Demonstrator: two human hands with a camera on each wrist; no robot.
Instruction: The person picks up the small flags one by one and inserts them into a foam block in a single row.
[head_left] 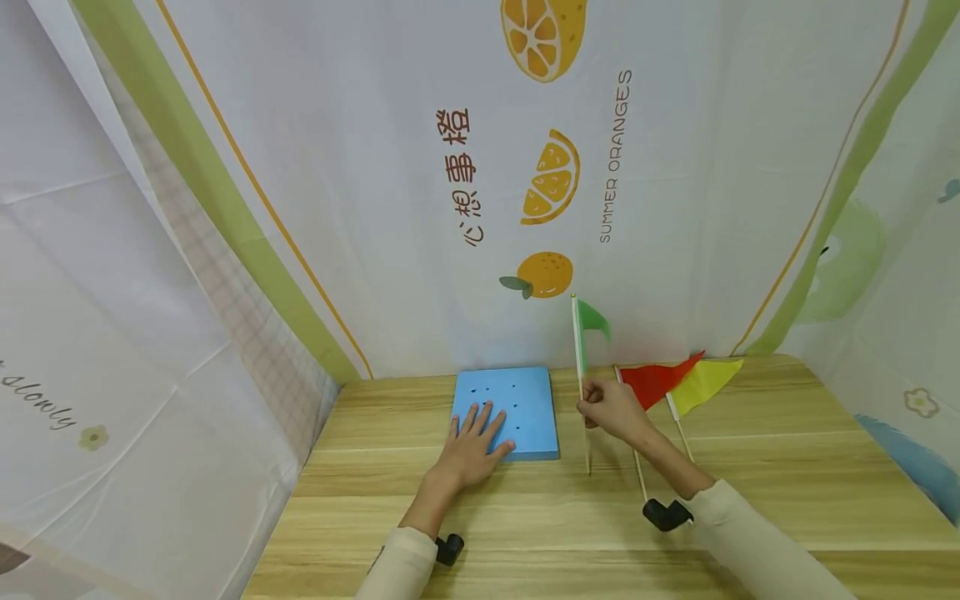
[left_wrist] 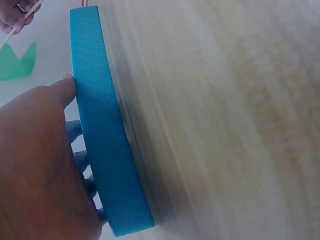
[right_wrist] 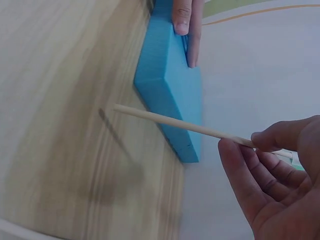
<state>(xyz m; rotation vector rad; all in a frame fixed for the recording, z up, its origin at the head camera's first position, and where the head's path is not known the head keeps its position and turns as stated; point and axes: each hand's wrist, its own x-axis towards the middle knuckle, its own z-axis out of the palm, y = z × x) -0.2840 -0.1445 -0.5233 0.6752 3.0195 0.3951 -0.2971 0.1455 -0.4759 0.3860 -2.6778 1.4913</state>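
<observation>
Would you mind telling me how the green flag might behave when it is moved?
Its wooden stick looks thin and straight, so it is probably light and fairly stiff. The green cloth curves over at its free end, so that part is likely floppy.

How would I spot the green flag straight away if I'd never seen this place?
On the wooden table, find the blue block lying under a spread left hand. Just to the block's right, the right hand pinches the green flag by its stick, nearly upright. Unlike the red flag and yellow flag farther right, it alone is held.
</observation>
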